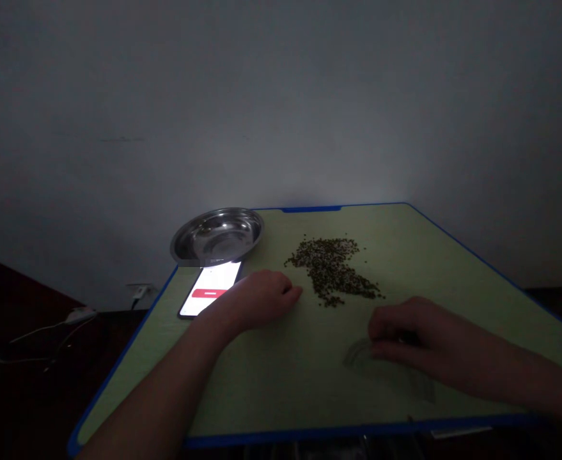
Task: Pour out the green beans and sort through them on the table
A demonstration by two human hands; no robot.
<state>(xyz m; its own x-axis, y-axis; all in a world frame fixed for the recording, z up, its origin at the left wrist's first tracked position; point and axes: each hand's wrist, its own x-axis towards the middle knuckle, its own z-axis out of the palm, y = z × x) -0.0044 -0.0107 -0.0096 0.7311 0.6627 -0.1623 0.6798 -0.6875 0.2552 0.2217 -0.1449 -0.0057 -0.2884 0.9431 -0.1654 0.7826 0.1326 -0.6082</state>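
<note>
A pile of small dark green beans [334,270] lies on the pale green table [281,377]. My left hand [261,297] rests on the table just left of the pile, fingers curled loosely, holding nothing I can see. My right hand [412,332] lies below and right of the pile, fingers curled onto a thin clear plastic piece [360,354] on the table; the dim light hides whether it grips it. A steel bowl [217,236] stands at the far left corner.
A lit phone [208,287] with a red bar on its screen lies between the bowl and my left hand. The table has a blue rim [117,364]. A wall stands behind. Cables and a wall socket [139,292] are on the dark floor at left.
</note>
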